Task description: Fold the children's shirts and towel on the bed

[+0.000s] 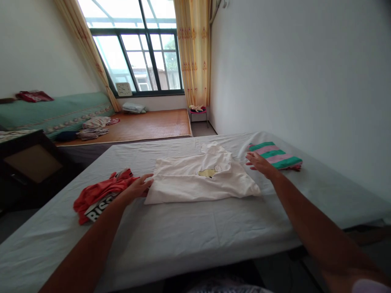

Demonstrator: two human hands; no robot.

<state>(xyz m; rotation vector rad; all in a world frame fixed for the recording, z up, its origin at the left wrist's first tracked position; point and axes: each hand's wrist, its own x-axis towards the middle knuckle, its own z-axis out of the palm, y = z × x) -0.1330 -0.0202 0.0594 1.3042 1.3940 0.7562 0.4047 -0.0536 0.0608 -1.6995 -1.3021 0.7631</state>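
Observation:
A white T-shirt (180,185) with a yellow printed figure lies spread sideways on the bed, its surface a little wrinkled. My left hand (141,186) is at the shirt's left hem, fingers stretched out, between it and a crumpled red garment (102,191) with white lettering on black. On the other side, my right hand (259,163) hovers right of the white shirt, fingers apart and holding nothing. Just beyond that hand sits a folded green-and-pink striped garment (276,155).
The bed's pale sheet (195,228) runs under everything, with a white wall (290,81) along the right. Farther back stands a second bed with a brown mat (152,124) and some clothes (94,126). A dark cabinet (30,162) is at left; a small stool (198,112) stands by the curtain.

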